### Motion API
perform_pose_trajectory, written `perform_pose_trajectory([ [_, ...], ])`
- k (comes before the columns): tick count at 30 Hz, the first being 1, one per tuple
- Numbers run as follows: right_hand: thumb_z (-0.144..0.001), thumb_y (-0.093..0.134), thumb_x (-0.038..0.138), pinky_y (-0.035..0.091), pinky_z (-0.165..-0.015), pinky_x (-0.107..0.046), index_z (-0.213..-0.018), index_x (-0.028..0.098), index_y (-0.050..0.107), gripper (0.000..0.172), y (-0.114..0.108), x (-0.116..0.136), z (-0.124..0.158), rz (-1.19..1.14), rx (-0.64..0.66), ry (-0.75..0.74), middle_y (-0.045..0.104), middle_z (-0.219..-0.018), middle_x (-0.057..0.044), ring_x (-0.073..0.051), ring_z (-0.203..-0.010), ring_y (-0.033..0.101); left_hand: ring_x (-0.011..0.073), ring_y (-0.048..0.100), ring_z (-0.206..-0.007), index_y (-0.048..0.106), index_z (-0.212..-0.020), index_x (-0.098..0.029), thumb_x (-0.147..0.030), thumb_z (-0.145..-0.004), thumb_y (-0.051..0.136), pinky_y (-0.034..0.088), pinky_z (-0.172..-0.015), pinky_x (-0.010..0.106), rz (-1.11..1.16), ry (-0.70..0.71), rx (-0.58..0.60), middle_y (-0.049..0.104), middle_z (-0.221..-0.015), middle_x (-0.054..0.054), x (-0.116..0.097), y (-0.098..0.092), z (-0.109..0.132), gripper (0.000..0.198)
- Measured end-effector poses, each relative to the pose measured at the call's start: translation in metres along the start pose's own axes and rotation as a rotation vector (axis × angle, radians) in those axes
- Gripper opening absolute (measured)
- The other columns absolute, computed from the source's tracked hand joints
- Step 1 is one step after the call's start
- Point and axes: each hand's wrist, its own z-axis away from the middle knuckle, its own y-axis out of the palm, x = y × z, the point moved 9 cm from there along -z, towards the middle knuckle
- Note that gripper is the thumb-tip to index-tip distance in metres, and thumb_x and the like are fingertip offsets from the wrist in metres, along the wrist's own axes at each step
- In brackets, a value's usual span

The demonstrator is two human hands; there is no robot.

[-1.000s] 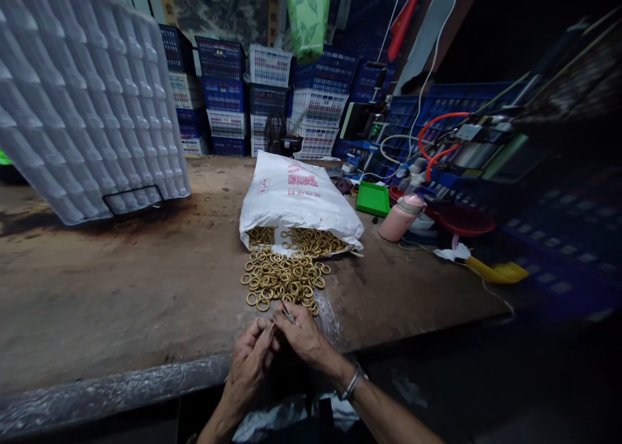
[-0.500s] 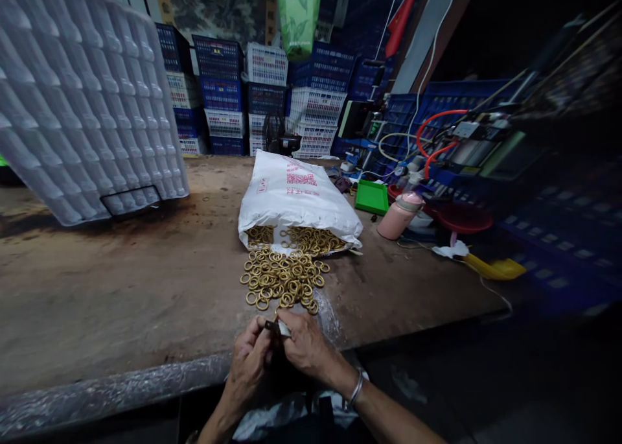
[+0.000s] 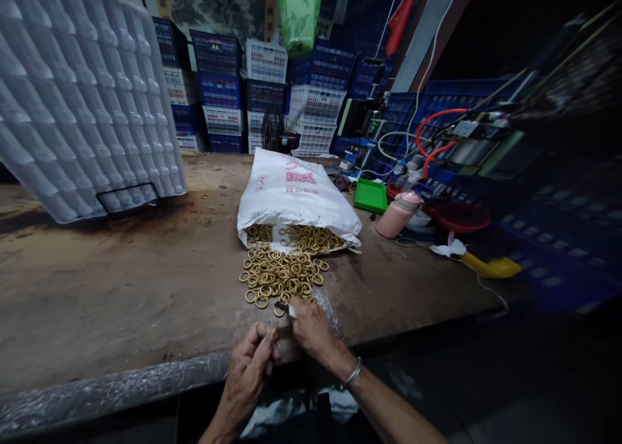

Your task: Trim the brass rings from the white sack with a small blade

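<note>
Sack (image 3: 301,207) of rings (image 3: 290,270) bears red QR code (image 3: 300,177), apparently Chinese lettering (image 3: 295,190).

Ribbed translucent panel (image 3: 87,100), leaning, left side of the surface (image 3: 121,301). Plastic crates (image 3: 222,91), blue and white, stacked at rear. Black fan (image 3: 275,133), in front of the crates. Green patterned bag (image 3: 300,16), hanging. Red flag (image 3: 402,21), upper right. Green tray (image 3: 370,196), shallow, rectangular. Pink bottle (image 3: 397,217), near the tray. Red dish (image 3: 461,218), round. Yellow object (image 3: 488,266), far right; form unclear. Orange tubing (image 3: 437,113), curved.
</note>
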Motion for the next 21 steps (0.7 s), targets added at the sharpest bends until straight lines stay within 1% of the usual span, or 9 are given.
perform_pose_trajectory([
  [2,-0.065,0.037,0.003,0.023,-0.055,-0.025,-0.083,0.019,0.053,0.028,-0.004,-0.015,-0.003,0.004,-0.061,0.036,0.06,-0.069,-0.003,-0.014,-0.061,0.05,0.0026,0.032,-0.039,0.049,-0.07,-0.018,-0.046,-0.072,0.057,0.021,-0.037,0.016,0.097,-0.079,0.017,0.052,-0.057,-0.005,0.004,0.0,0.003,0.029],
  [4,-0.066,0.038,0.003,0.024,-0.056,-0.025,-0.083,0.019,0.053,0.027,-0.005,-0.019,-0.003,-0.02,-0.106,0.012,0.059,-0.069,-0.002,-0.014,-0.061,0.05,0.0027,0.033,-0.039,0.049,-0.07,-0.019,-0.046,-0.071,0.059,0.022,-0.037,0.015,0.22,-0.143,-0.02,0.054,-0.06,-0.005,0.009,-0.005,0.003,0.029],
  [7,-0.068,0.041,0.006,0.026,-0.058,-0.023,-0.086,0.021,0.052,0.025,0.0,-0.009,0.001,-0.083,-0.124,-0.058,0.06,-0.073,-0.001,-0.014,-0.066,0.052,0.0034,0.039,-0.042,0.052,-0.072,-0.017,-0.046,-0.067,0.063,0.026,-0.037,0.015,0.321,-0.146,-0.092,0.058,-0.064,-0.002,0.009,-0.015,0.0,0.031],
  [11,-0.069,0.045,0.011,0.029,-0.063,-0.023,-0.09,0.022,0.05,0.024,0.01,0.011,0.004,-0.084,-0.118,-0.128,0.06,-0.085,-0.001,-0.015,-0.077,0.053,0.0061,0.046,-0.047,0.054,-0.074,-0.015,-0.04,-0.064,0.067,0.029,-0.037,0.016,0.365,-0.126,-0.129,0.061,-0.067,0.001,0.003,-0.023,-0.002,0.03],
  [14,-0.068,0.043,0.009,0.029,-0.065,-0.025,-0.092,0.021,0.05,0.028,0.013,0.016,0.003,-0.026,-0.112,-0.114,0.06,-0.09,-0.002,-0.016,-0.08,0.053,0.0075,0.048,-0.047,0.052,-0.08,-0.018,-0.034,-0.065,0.067,0.031,-0.038,0.016,0.427,-0.128,-0.129,0.06,-0.064,-0.001,0.0,-0.025,-0.001,0.026],
  [17,-0.067,0.04,0.005,0.029,-0.066,-0.026,-0.093,0.021,0.05,0.032,0.015,0.016,0.002,0.029,-0.087,-0.081,0.06,-0.091,-0.003,-0.017,-0.08,0.053,0.0089,0.05,-0.05,0.053,-0.092,-0.019,-0.029,-0.066,0.066,0.033,-0.039,0.017,0.51,-0.141,-0.097,0.061,-0.065,0.0,0.001,-0.026,-0.001,0.031],
  [19,-0.066,0.039,0.003,0.029,-0.066,-0.027,-0.094,0.02,0.051,0.035,0.016,0.015,0.002,0.038,-0.07,-0.081,0.059,-0.092,-0.004,-0.017,-0.081,0.053,0.0096,0.052,-0.055,0.057,-0.089,-0.016,-0.028,-0.066,0.066,0.035,-0.041,0.017,0.568,-0.171,-0.074,0.062,-0.069,0.002,0.005,-0.025,-0.003,0.027],
  [21,-0.064,0.039,0.003,0.029,-0.066,-0.026,-0.093,0.019,0.05,0.036,0.015,0.013,0.001,0.005,-0.076,-0.084,0.059,-0.091,-0.004,-0.016,-0.08,0.052,0.0103,0.054,-0.059,0.059,-0.078,-0.014,-0.029,-0.067,0.065,0.035,-0.041,0.017,0.609,-0.196,-0.082,0.062,-0.071,0.004,0.01,-0.026,-0.006,0.02],
])
